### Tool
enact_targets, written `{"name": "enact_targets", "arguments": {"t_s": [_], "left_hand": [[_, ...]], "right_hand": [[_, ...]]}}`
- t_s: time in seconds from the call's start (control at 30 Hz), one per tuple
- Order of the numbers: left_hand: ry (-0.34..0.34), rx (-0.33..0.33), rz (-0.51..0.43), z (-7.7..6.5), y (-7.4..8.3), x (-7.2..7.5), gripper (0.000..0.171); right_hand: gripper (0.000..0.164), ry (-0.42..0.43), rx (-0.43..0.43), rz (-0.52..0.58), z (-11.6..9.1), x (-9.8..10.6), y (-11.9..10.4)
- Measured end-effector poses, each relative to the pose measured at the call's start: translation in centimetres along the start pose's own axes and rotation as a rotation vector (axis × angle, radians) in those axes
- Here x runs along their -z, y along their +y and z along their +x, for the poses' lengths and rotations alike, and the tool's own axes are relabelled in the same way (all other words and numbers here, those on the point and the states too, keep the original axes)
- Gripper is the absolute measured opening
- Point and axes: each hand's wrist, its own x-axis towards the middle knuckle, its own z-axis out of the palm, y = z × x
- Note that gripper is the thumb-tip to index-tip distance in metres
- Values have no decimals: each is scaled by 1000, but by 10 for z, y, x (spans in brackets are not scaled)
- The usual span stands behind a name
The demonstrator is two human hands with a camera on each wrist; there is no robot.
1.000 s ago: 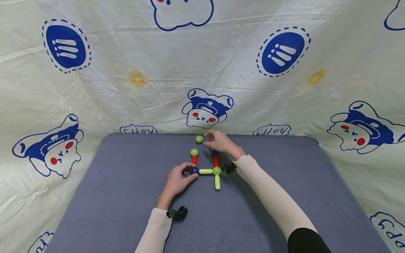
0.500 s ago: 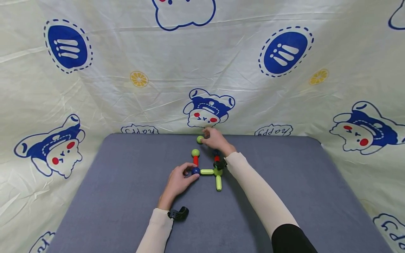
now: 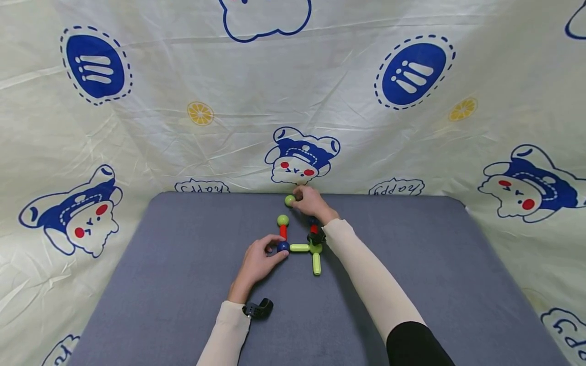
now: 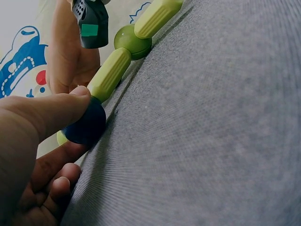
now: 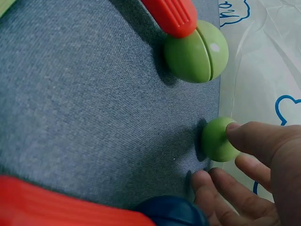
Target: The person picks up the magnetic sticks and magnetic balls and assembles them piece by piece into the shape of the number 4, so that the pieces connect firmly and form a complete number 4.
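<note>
My left hand pinches a dark blue ball between thumb and forefinger at the left corner of a stick-and-ball frame. A light green stick joins that ball to a green ball, from which a second light green stick points toward me. Red sticks run away from both corners, one ending in a green ball, the other in a dark blue ball. At the far edge, my right hand holds a loose green ball with thumb and forefinger.
The pieces lie on a grey cloth-covered table. A pale printed curtain hangs directly behind its far edge. My right wrist's black camera hangs over the right side of the frame, partly hiding it.
My right hand has moved slightly left and its fingers have come onto the loose green ball, which it was beside a second ago. My left hand stays on the blue ball.
</note>
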Motion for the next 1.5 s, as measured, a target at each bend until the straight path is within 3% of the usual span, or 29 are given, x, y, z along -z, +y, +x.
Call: {"name": "enact_targets", "arguments": {"t_s": [0.57, 0.9, 1.23, 1.5], "left_hand": [[-13, 30, -4, 1, 1, 0, 33], [-8, 31, -12, 1, 3, 1, 32], [-4, 22, -9, 0, 4, 1, 32], [-6, 19, -20, -1, 5, 1, 32]], "right_hand": [[40, 11, 7, 28, -2, -4, -3], [36, 11, 46, -26, -8, -2, -3], [40, -58, 31, -48, -9, -1, -1], [40, -27, 29, -15, -17, 3, -8]]}}
